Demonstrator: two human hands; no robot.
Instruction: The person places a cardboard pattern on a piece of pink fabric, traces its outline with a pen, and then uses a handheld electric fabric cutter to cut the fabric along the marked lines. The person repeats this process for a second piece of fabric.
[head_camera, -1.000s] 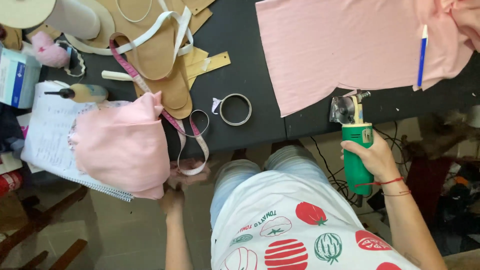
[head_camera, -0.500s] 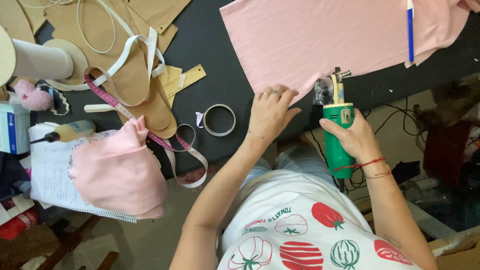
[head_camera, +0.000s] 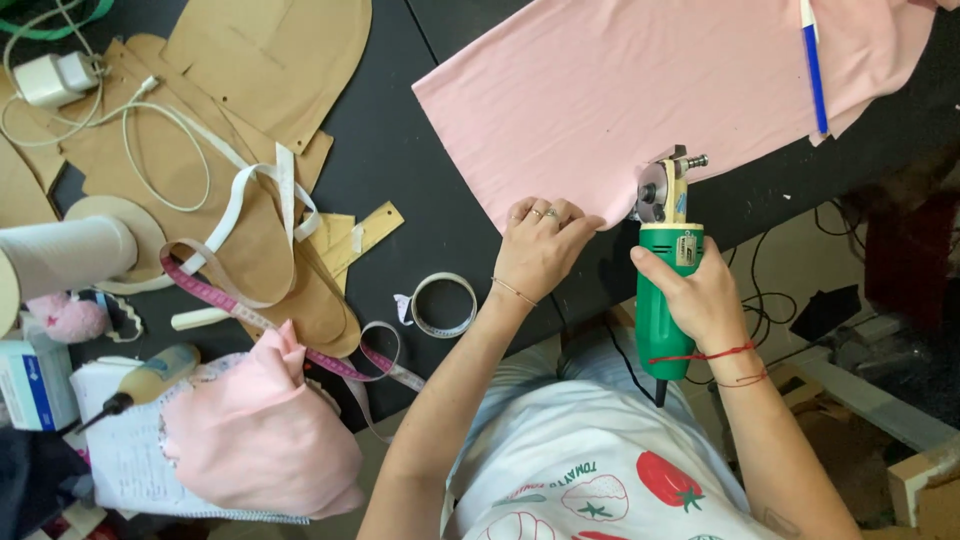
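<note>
A black table (head_camera: 400, 180) is carrying pink fabric (head_camera: 640, 80) and cardboard patterns (head_camera: 270, 60). The left hand (head_camera: 545, 250) is pressing flat on the fabric's edge; the right hand (head_camera: 695, 295) is gripping a green rotary cutter (head_camera: 667, 270), fingers wrapped closed around it.

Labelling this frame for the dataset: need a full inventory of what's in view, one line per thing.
pink fabric sheet: 1, pink, flat on the black table, top right
electric fabric cutter: 1, green body, at the fabric's near edge
pen: 1, blue, lying on the fabric
cardboard patterns: several, tan, top left
measuring tape: 1, pink, across the patterns
tape roll: 1, clear, table edge
thread cone: 1, white, far left
charger with cable: 1, white, top left
bunched pink cloth: 1, bottom left
left hand: pressing on the fabric
right hand: gripping the cutter
</note>
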